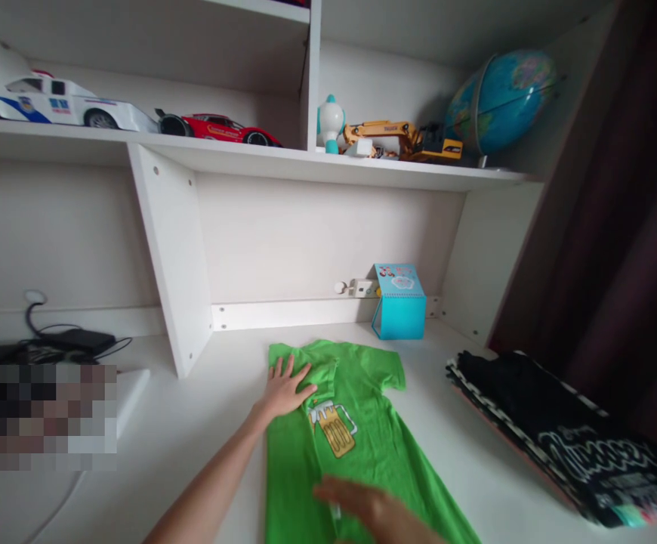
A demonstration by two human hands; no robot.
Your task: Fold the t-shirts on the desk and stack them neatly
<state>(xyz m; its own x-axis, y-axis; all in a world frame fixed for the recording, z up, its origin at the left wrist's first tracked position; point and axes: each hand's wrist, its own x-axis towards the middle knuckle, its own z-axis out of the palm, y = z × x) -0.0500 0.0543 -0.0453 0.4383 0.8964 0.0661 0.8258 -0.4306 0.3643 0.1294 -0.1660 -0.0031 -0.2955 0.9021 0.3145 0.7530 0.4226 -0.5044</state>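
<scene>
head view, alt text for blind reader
A left hand lies flat on a partly folded green T-shirt with a beer-mug print; the blurred right hand is over its lower part. Dark clothes lie beside it on the desk, toy vehicles and a globe on a shelf above.

The left hand (284, 393) is bare, with slim fingers (301, 375) and a narrow wrist (261, 415), and it joins a long bare arm (215, 481) that looks wider lower down, while the right hand (374, 511) is bare too but too blurry to see its small parts well.
</scene>
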